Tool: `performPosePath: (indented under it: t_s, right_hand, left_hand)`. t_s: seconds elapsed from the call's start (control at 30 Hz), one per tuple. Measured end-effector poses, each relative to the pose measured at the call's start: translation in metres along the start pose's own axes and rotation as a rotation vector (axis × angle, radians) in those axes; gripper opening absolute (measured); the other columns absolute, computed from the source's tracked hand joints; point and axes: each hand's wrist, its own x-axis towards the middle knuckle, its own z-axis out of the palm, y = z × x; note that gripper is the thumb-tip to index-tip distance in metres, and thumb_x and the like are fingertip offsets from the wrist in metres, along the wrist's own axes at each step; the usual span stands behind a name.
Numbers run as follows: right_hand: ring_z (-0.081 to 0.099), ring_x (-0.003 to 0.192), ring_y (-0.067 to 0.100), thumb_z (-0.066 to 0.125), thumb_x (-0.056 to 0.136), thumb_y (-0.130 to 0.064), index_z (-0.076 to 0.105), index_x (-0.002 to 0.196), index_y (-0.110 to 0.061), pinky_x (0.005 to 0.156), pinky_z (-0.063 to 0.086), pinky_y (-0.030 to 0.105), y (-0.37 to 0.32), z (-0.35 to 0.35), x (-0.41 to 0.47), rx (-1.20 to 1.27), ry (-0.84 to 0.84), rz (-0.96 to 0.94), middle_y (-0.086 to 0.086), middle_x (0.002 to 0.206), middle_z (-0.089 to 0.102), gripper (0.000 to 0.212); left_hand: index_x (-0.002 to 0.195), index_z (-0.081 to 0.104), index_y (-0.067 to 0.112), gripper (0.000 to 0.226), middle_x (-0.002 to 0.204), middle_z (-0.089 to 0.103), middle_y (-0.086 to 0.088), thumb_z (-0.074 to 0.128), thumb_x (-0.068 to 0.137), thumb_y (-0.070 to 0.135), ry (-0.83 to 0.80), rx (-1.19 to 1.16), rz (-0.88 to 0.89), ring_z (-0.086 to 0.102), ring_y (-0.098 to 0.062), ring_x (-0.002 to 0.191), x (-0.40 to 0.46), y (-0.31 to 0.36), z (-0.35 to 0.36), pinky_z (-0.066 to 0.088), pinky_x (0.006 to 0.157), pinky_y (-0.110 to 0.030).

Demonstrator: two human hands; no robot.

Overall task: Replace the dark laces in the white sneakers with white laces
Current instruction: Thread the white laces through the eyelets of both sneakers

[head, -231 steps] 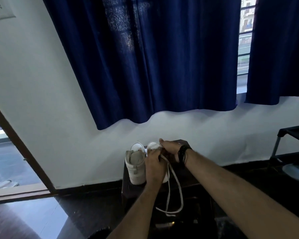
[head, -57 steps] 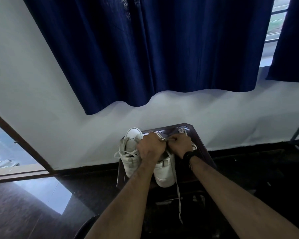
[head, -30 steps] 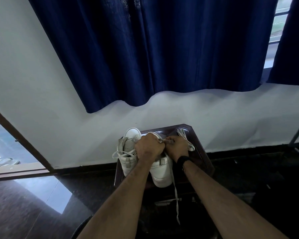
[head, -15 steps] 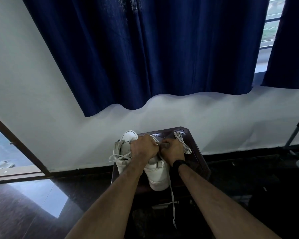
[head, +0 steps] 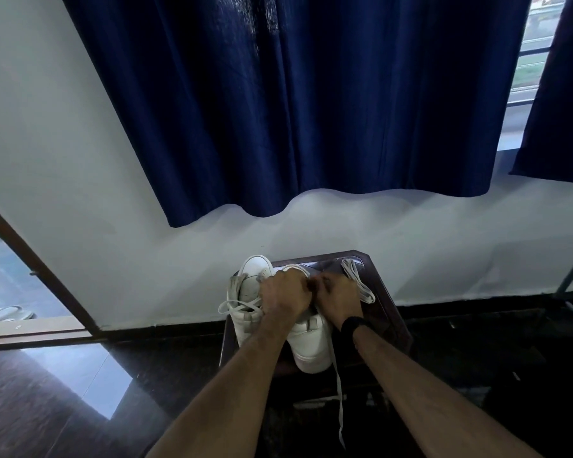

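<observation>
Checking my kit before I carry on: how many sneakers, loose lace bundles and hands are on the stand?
White sneakers: 2, left sneaker, right sneaker
Loose white lace bundle: 1
Hands: 2, left hand, right hand
Total: 5

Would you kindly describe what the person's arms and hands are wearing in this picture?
Both forearms are bare, with no sleeves in view. The left hand wears nothing visible. The right hand has a black band around its wrist, perhaps a watch. No gloves or rings can be made out.

Dim room; window daylight; wide-angle edge distortion
</observation>
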Motion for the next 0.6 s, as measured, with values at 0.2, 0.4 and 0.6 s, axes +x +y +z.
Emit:
performPosePath:
  t_s: [0.2,0.4,0.6]
  right_hand:
    - [0.065,0.102,0.028,0.034,0.083,-0.071,0.074,0.104,-0.016,0.094,0.049,0.039,0.012,-0.009,0.026,0.303,-0.211,0.366,0.013,0.107,0.072,0.071]
    - [0.058,0.09,0.019,0.068,0.088,-0.016,0.069,0.109,0.004,0.079,0.049,0.03,0.021,-0.021,0.042,0.481,-0.383,0.46,0.011,0.099,0.066,0.029]
    - [0.069,0.097,0.02,0.075,0.083,-0.028,0.078,0.087,-0.01,0.097,0.05,0.04,0.031,-0.008,0.033,0.315,-0.36,0.235,0.005,0.091,0.076,0.018]
  left_hand:
    - [0.099,0.071,0.023,0.031,0.1,0.071,-0.002,0.046,0.093,0.04,0.074,0.035,0.047,0.068,-0.025,0.094,-0.005,0.002,0.005,0.041,0.069,-0.03]
    - [0.1,0.072,0.022,0.032,0.099,0.072,-0.004,0.044,0.095,0.038,0.087,0.073,0.059,0.068,-0.026,0.093,-0.007,0.004,0.002,0.037,0.068,-0.029]
    - [0.1,0.07,0.022,0.032,0.099,0.072,-0.005,0.043,0.097,0.039,0.095,0.081,0.054,0.067,-0.026,0.094,-0.01,0.004,0.0,0.041,0.078,-0.031]
